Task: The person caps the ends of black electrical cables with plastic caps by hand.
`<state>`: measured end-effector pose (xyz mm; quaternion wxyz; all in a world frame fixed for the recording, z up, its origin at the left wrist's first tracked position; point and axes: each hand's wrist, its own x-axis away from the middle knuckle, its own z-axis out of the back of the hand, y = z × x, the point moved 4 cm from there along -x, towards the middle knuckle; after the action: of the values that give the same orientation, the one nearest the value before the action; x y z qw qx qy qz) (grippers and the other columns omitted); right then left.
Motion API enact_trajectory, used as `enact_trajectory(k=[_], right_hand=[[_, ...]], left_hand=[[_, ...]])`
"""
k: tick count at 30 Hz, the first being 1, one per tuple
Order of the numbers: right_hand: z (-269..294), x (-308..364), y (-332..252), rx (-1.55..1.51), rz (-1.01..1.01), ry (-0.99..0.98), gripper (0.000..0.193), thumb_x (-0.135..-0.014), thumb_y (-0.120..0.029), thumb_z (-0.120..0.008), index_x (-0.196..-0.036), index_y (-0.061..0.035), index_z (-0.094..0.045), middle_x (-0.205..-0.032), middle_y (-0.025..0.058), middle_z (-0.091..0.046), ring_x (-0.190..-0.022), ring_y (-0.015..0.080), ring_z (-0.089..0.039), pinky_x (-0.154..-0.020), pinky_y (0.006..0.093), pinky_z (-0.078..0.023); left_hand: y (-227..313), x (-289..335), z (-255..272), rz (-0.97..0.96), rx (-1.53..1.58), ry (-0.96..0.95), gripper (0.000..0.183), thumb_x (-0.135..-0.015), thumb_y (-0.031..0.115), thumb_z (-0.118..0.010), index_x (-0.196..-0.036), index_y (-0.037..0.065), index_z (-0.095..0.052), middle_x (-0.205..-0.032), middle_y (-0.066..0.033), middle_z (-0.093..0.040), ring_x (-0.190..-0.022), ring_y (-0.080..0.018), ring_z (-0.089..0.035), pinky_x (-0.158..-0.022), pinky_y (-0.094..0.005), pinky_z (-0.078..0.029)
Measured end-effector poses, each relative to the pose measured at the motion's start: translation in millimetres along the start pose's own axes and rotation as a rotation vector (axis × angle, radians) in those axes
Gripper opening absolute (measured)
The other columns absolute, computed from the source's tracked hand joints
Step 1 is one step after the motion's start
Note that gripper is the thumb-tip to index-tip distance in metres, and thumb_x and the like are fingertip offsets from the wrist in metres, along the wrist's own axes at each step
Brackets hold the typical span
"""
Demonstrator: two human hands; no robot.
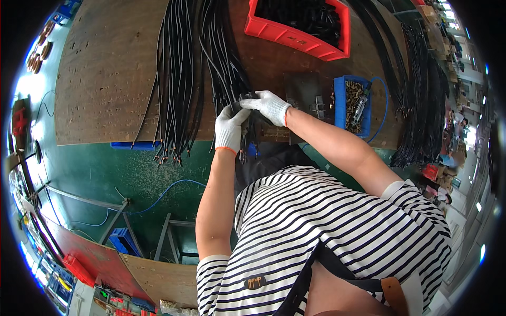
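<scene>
Both my hands wear white knit gloves with orange cuffs and meet over the table's near edge. My left hand (229, 131) is closed around black cable, its thumb and fingers near the tips of the other hand. My right hand (270, 107) pinches at the same place from the right. Whether a small part sits between the fingertips is hidden. Under and beyond the hands runs a bundle of black cables (220, 55). To its left a second bundle of black cables (176, 68) hangs over the edge, its stripped ends showing copper colour.
A red bin (295, 40) of black parts stands at the back. Right of my hands are a dark metal plate (303, 89) and a blue bin (340, 108) of brass-coloured fittings with a metal tool on top. More black cables (421, 89) hang at the far right.
</scene>
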<state>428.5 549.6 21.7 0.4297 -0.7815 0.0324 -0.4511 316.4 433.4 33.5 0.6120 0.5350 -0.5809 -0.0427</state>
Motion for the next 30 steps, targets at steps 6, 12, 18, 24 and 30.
enact_trajectory(k=[6, 12, 18, 24, 30], right_hand=[[27.9, 30.7, -9.5, 0.198, 0.166, -0.018, 0.043, -0.095, -0.017, -0.082, -0.134, 0.0, -0.073, -0.119, 0.0044, -0.077, -0.109, 0.0112, -0.067, -0.101, 0.0298, -0.052], [60.8, 80.0, -5.0, 0.636, 0.178, -0.126, 0.058, -0.091, -0.03, -0.085, -0.139, -0.0009, -0.07, -0.134, 0.0162, -0.075, -0.125, 0.0219, -0.069, -0.112, 0.0332, -0.048], [70.8, 113.1, -7.2, 0.805, 0.24, -0.096, 0.053, -0.09, -0.028, -0.084, -0.134, -0.0028, -0.073, -0.129, 0.0172, -0.074, -0.121, 0.0275, -0.07, -0.11, 0.0373, -0.051], [68.0, 118.9, -11.8, 0.866, 0.326, -0.079, 0.054, -0.087, -0.029, -0.085, -0.133, -0.0016, -0.074, -0.123, 0.018, -0.075, -0.116, 0.0298, -0.072, -0.105, 0.0395, -0.053], [58.5, 105.8, 4.7, 0.758, 0.154, -0.102, 0.052, -0.093, -0.034, -0.08, -0.133, -0.0016, -0.073, -0.123, 0.02, -0.076, -0.107, 0.026, -0.074, -0.099, 0.0381, -0.055]], left_hand=[[7.2, 7.3, -3.7, -0.017, 0.1, -0.013, 0.029, -0.105, 0.022, -0.069, -0.125, 0.001, -0.075, -0.103, -0.0026, -0.076, -0.088, -0.0084, -0.068, -0.077, -0.0225, -0.053], [19.4, 2.7, -9.1, -0.103, 0.257, -0.031, 0.026, -0.106, 0.032, -0.073, -0.111, 0.006, -0.075, -0.084, 0.0015, -0.069, -0.063, -0.0061, -0.059, -0.056, -0.0227, -0.047], [30.6, -1.5, -21.7, -0.157, 0.401, -0.026, 0.026, -0.108, 0.031, -0.07, -0.114, 0.006, -0.072, -0.09, -0.0017, -0.071, -0.064, -0.0068, -0.062, -0.057, -0.0227, -0.053], [24.1, -2.4, -28.6, -0.128, 0.365, -0.016, 0.022, -0.108, 0.028, -0.07, -0.111, 0.007, -0.072, -0.087, -0.0014, -0.07, -0.064, -0.0076, -0.062, -0.057, -0.0239, -0.053], [18.4, -3.8, -34.5, -0.091, 0.158, -0.032, 0.022, -0.104, 0.03, -0.074, -0.105, 0.008, -0.074, -0.084, 0.0014, -0.07, -0.065, -0.008, -0.061, -0.06, -0.0256, -0.052]])
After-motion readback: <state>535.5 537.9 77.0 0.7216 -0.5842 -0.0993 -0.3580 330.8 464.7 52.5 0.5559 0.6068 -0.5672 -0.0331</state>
